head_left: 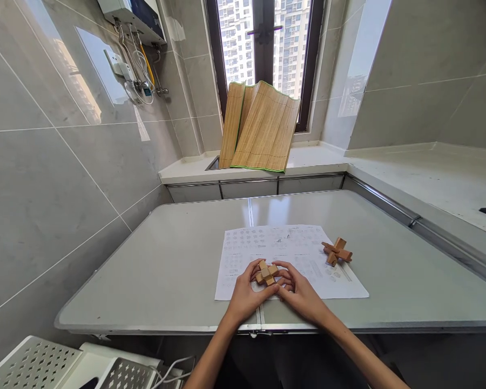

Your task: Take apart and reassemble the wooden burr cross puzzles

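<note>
A light wooden burr puzzle (pixel 266 273), its blocks interlocked in a cross shape, is held between my two hands above the printed sheet. My left hand (pixel 246 292) curls round its left side, fingers at the back and thumb at the front. On the other side my right hand (pixel 299 289) has its fingers against the puzzle's right, and both thumbs meet at the near edge. Under the hands lies the instruction sheet (pixel 237 254), covered in small diagrams. A darker wooden burr puzzle (pixel 337 252) rests on the sheet's right edge.
The grey folding table (pixel 166 270) has a seam down its middle. Behind it, a bamboo mat (pixel 267 129) leans at the window on a white counter (pixel 316 156). White perforated plastic racks (pixel 36 362) and a cable stand below, at the lower left. Tiled walls flank the table.
</note>
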Tool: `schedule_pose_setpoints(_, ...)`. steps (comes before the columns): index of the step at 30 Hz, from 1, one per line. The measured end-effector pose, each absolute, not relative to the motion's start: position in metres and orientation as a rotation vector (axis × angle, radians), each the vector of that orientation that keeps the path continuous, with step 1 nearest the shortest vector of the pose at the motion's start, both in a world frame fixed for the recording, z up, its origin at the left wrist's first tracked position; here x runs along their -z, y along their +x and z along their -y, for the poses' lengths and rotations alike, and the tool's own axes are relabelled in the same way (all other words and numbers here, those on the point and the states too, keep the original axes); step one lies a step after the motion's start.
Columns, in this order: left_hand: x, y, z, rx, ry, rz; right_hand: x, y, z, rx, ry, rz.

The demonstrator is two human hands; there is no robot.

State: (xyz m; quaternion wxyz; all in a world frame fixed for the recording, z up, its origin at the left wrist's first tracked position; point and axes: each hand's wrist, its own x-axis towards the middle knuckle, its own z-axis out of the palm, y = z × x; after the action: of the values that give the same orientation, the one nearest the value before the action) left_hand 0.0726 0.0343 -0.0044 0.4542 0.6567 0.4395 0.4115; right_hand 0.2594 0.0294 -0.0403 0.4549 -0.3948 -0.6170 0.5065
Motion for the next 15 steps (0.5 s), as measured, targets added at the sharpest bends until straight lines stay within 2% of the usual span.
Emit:
schedule_pose_setpoints(8, 0.0032, 0.0723, -0.0306, -1.019, 1.607, -1.073, 0.0342, 0.2615, -0.0266, -1.253, -1.013, 1.514)
schedule_pose_setpoints(15, 0.0009, 0.0719, -0.0254, -1.029, 1.723, -1.117, 0.0306, 0.2621, -0.0255, -0.996, -1.108, 1.607)
